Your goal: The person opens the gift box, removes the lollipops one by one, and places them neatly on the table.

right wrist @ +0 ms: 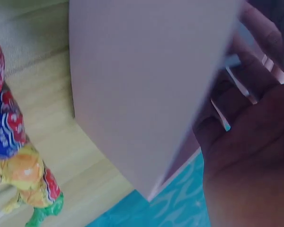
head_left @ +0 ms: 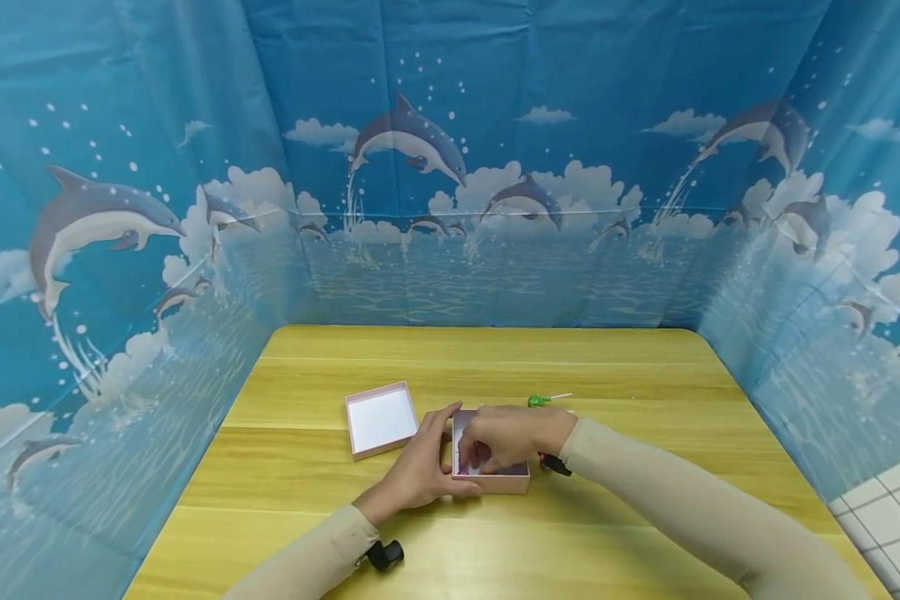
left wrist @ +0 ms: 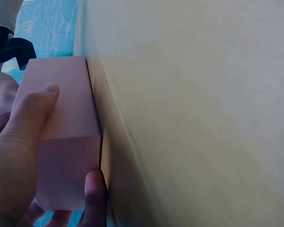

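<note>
A pink open box (head_left: 506, 485) with a pale inside stands near the middle of the table. My left hand (head_left: 417, 467) grips its left end, the thumb (left wrist: 35, 111) along the front wall and the other fingers round the side. My right hand (head_left: 506, 435) reaches down into the box with bent fingers (right wrist: 248, 71). A small magenta bit (head_left: 462, 471) shows by the fingertips; whether they hold it is hidden. Right of the box, partly under the right wrist, lie several wrapped lollipops (right wrist: 26, 170). A green-wrapped lollipop (head_left: 540, 401) with a white stick lies behind them.
The box's lid (head_left: 381, 421), white inside with a pink rim, lies left of the box, inner side up. The yellow wooden table (head_left: 285, 492) is enclosed at the back and sides by a blue dolphin-print curtain (head_left: 450, 275). White floor tiles (head_left: 888, 504) show at the right.
</note>
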Available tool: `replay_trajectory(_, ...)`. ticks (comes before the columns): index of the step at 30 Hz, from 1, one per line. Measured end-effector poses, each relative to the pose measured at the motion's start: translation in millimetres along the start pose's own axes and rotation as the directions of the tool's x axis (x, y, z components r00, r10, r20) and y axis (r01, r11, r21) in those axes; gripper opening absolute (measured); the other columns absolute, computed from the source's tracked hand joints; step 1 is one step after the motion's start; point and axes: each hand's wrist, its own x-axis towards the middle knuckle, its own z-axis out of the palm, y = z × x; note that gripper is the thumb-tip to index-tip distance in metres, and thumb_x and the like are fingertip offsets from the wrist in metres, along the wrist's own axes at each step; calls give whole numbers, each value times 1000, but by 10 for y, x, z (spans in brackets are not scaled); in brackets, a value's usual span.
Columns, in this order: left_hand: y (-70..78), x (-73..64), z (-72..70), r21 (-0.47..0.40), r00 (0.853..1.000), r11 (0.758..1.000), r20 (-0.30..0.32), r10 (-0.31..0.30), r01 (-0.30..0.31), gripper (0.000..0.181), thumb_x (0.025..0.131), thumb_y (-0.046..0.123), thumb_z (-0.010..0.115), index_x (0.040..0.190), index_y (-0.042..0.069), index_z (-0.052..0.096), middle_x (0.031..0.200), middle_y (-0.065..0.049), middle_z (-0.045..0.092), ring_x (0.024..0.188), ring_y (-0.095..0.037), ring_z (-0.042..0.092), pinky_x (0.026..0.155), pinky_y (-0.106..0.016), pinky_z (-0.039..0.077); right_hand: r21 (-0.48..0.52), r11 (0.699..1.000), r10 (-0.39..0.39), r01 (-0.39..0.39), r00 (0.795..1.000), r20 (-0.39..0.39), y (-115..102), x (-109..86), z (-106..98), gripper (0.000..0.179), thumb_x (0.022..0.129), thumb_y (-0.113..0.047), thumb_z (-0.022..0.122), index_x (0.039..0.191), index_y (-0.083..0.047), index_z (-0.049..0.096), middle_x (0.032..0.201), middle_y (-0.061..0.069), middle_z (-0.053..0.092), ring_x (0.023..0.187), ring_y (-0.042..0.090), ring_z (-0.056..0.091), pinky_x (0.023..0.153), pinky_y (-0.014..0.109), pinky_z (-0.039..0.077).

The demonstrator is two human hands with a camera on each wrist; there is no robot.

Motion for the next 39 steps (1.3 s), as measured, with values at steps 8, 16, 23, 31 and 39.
replay_trajectory(8,-1,5,6,-16,1000,1000,-2,0,0,133,85,45,108,186,19,27,180,-13,43,155,-27,57,128,-51,54,-61,998,8,-11,999,-45,3,64,35,16,99,-4,91,103,-20,89,87,-14,79,76,-7,60,74,12,54)
replay_trajectory(16,-10,5,21,-32,1000,999,-15,2,-2,135,82,45,110,186,18,28,178,-12,46,155,-26,57,131,-54,52,7,1000,29,-28,998,-62,43,65,30,12,102,-4,89,102,-17,88,91,-10,83,78,-9,65,74,12,57)
replay_trajectory(23,-18,10,22,-22,1000,1000,-12,-1,1,134,83,47,109,186,20,28,176,-11,47,148,-23,59,127,-50,54,58,998,33,-29,997,-69,61,36,1,11,103,-4,87,102,-15,86,90,-9,81,76,-8,63,73,13,57)
replay_trajectory(31,-21,5,21,-16,1000,1000,-12,-6,6,134,83,48,109,186,21,27,177,-10,47,144,-21,59,125,-48,55,93,995,53,-45,994,-91,61,-7,-15,10,103,-6,88,99,-14,83,88,-9,78,74,-7,60,71,15,57)
replay_trajectory(39,-31,2,36,-24,1000,1000,-10,-8,8,134,84,49,107,186,20,26,178,-11,45,151,-24,57,129,-55,53,137,988,80,-65,991,-109,74,-48,-13,16,106,-8,85,100,-20,76,88,-16,69,75,-5,56,71,16,54)
